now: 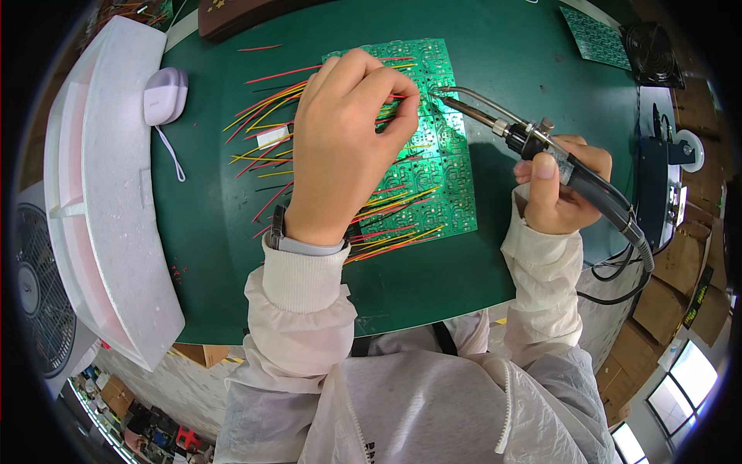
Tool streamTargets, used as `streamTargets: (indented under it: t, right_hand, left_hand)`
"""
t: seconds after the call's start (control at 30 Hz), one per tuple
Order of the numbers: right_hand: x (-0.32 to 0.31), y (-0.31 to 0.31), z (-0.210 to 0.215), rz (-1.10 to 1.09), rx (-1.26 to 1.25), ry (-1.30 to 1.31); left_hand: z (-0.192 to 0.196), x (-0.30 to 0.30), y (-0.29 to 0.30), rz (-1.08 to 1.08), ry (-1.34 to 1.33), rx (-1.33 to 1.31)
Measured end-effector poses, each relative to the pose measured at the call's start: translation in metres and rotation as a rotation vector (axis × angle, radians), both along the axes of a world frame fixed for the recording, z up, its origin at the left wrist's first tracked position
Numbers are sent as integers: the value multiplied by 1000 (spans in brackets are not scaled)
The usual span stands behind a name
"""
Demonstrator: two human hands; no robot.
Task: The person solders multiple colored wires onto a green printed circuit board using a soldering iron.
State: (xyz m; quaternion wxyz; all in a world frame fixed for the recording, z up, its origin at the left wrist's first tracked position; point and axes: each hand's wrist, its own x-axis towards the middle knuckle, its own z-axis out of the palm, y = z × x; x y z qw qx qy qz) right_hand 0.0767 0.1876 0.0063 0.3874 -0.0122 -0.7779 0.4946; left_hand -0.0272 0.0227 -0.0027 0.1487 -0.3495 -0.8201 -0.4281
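A green circuit board panel [456, 185] lies on the table, with red, yellow and black wires [267, 110] spread across it and out to its left. Over the panel's upper left part is my left hand [336, 139], its thumb and forefinger pinched together on what looks like a thin red wire [396, 97]. My right hand [563, 185] grips a soldering iron [533, 141] with a curved metal tube along its shaft. The iron's tip reaches the panel just right of my left fingertips. My left palm hides some of the wires.
A white foam box [116, 185] stands along the left edge, with a pale purple case [165, 97] beside it. Another circuit board [593, 37] and a black fan [653, 54] are at the far right. Below them sits a dark box-shaped unit [655, 189] with cables.
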Motion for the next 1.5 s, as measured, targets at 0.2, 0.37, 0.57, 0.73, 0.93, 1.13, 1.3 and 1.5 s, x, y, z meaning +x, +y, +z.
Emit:
streamTargets:
  t: [0.2, 0.37, 0.57, 0.73, 0.93, 1.13, 1.3, 1.5]
  right_hand:
    - [-5, 1, 3, -72, -108, 50]
    - [-4, 3, 5, -110, -200, 15]
    - [-12, 7, -3, -164, -97, 173]
    - [-11, 8, 1, -158, 74, 178]
    - [-15, 12, -8, -209, 102, 185]
    - [-11, 14, -8, -207, 69, 156]
    - [-15, 9, -6, -205, 41, 111]
    - [-13, 16, -14, -219, -33, 117]
  left_hand:
    - [1, 2, 0, -3, -13, -6]
    - [0, 3, 1, 5, 13, -10]
    - [0, 2, 0, -5, 116, -57]
    - [5, 5, -1, 15, 199, -119]
    - [38, 12, -18, 67, 281, -70]
    - [121, -7, -102, 342, 237, 16]
    - [114, -133, -243, 623, 92, -68]
    - [37, -169, -262, 475, -243, -489]
